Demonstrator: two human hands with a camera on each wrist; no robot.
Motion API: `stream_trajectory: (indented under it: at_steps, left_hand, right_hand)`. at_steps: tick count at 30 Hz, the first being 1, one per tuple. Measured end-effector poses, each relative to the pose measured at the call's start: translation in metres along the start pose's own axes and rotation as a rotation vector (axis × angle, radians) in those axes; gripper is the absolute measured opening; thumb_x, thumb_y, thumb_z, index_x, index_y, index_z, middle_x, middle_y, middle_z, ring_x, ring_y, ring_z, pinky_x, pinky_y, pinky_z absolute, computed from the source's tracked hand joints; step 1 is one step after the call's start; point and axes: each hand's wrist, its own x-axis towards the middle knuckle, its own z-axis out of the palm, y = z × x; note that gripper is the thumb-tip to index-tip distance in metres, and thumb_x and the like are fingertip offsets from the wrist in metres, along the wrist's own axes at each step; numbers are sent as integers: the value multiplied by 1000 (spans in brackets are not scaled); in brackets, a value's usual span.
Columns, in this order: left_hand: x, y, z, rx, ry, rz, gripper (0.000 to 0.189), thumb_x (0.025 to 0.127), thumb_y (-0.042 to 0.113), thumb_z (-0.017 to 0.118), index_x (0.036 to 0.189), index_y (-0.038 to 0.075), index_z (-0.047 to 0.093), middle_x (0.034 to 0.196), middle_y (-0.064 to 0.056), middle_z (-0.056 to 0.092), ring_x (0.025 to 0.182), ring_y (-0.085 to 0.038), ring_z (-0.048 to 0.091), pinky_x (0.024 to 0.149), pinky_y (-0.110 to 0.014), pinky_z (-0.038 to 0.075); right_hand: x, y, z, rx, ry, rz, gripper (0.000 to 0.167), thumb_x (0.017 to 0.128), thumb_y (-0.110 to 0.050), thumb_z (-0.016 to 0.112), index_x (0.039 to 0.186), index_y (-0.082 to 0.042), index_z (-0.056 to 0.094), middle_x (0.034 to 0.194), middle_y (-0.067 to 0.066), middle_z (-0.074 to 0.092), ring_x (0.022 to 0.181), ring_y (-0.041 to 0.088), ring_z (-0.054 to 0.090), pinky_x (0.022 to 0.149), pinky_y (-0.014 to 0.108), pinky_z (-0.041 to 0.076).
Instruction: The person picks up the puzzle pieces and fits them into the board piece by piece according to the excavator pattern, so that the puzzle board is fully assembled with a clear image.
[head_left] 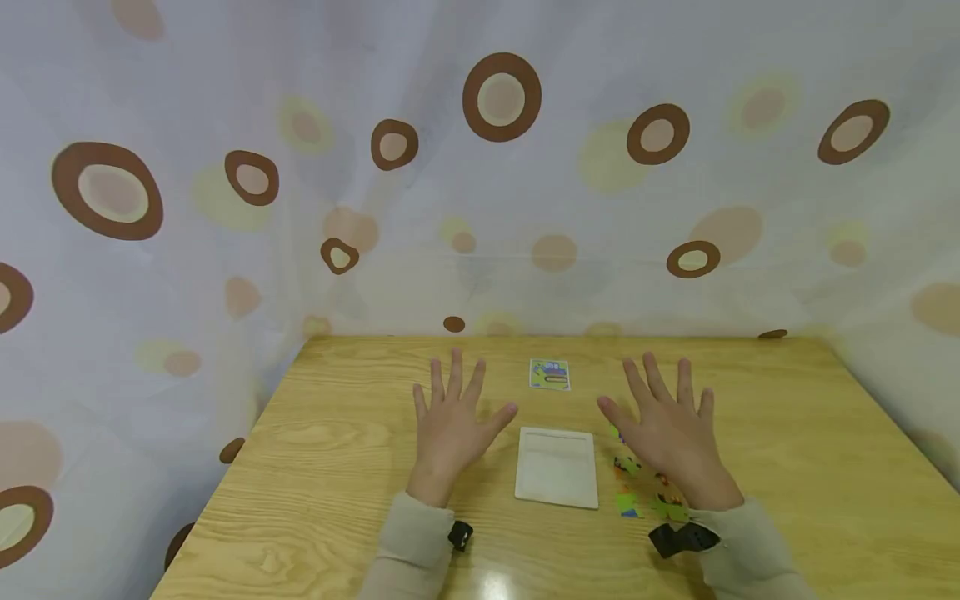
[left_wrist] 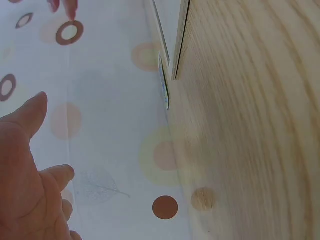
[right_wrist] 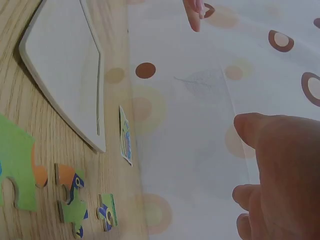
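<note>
Both hands hover above the wooden table with fingers spread and hold nothing. My left hand (head_left: 452, 435) is to the left of a pale square puzzle tray (head_left: 557, 468), which has a raised rim. On the tray's other side, my right hand (head_left: 670, 437) hangs over several jigsaw pieces (head_left: 627, 503) in green, orange and blue, partly hiding them. Those puzzle pieces (right_wrist: 73, 195) lie loose beside the tray in the right wrist view. Behind the tray, a small printed picture card (head_left: 550, 374) lies flat, also seen edge-on in the left wrist view.
The wooden table (head_left: 322, 492) reaches back to a white curtain (head_left: 420, 200) patterned with brown rings and pale dots, which also hangs at both sides. Dark straps (head_left: 684, 539) sit at the wrists over light sleeves.
</note>
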Motion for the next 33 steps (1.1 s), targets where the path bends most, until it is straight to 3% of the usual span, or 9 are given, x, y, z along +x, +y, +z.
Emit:
stream_trajectory:
  at_steps: [6,14,17,23,28,33]
  left_hand:
    - [-3,3,-1,-3,-2,11,87,90,78,36,159,29,15,163,-1,-8,146,-29,-18,112,-61,-7]
    - [-1,3,0,-127,-2,45,87,91,74,42,159,25,21,164,-2,-3,148,-29,-10,113,-61,3]
    - [2,1,2,-209,3,66,85,92,71,46,159,23,24,164,-4,5,149,-32,-2,112,-62,9]
    - [12,-2,4,-317,26,124,75,97,56,54,156,16,30,159,-10,27,145,-35,22,109,-60,24]
    - [17,-3,7,-426,-21,146,65,99,38,59,154,13,34,154,-8,36,141,-31,32,110,-51,29]
    - [22,-4,14,-571,-97,126,59,99,32,61,152,14,39,147,-9,44,133,-29,42,105,-47,37]
  right_hand:
    - [-4,3,3,3,17,-29,86,96,-71,31,160,-17,8,163,14,-3,139,40,-30,100,75,-12]
    - [5,18,9,103,46,-128,80,99,-57,47,157,-5,24,157,29,19,141,57,1,100,75,16]
    - [11,23,10,189,40,-149,76,99,-50,54,154,-3,30,153,29,28,140,56,10,101,74,19]
    - [23,29,10,254,121,-204,59,97,-29,65,144,2,46,141,28,46,131,52,34,101,68,27]
    - [28,35,12,269,122,-246,45,97,-20,66,134,3,56,133,27,53,125,49,39,99,66,29]
    - [29,41,13,281,53,-261,41,96,-17,66,131,3,59,129,25,56,123,48,40,98,65,30]
